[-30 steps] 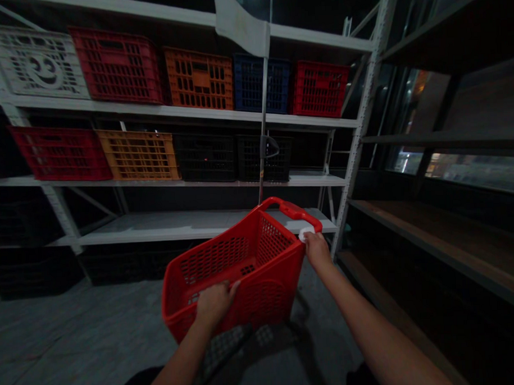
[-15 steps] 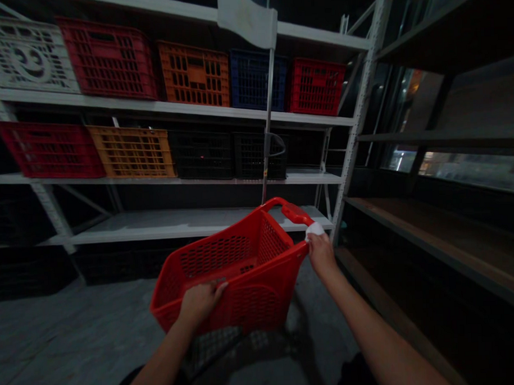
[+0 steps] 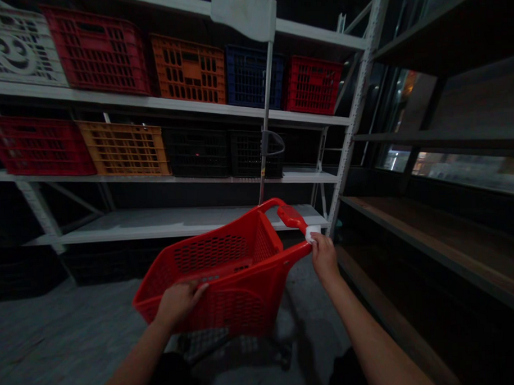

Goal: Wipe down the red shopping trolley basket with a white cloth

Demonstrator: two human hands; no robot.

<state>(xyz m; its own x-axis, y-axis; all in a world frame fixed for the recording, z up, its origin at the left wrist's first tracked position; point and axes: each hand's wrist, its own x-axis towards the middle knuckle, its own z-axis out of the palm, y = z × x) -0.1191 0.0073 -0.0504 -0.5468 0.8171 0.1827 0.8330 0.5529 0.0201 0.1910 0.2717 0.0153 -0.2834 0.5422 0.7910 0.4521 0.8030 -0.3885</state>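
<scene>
red cart (image 3: pixel 227 297) under two hands, white cloth (image 3: pixel 312 232) on its handle (image 3: pixel 292 216)

the cart stands at seven o'clock of the view. there also, the left hand (image 3: pixel 179 302) has its fingers curled over the near rim (image 3: pixel 243 271) – gripping it. toward half past four, the right hand (image 3: pixel 325 260) pinches the cloth against the handle – its fingers are closed.

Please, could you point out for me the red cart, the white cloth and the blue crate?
Red cart (image 3: pixel 239 305): head view; on its near side wall.
White cloth (image 3: pixel 312 232): head view; on the middle of its visible part.
Blue crate (image 3: pixel 247 77): head view; on its front face.
</scene>
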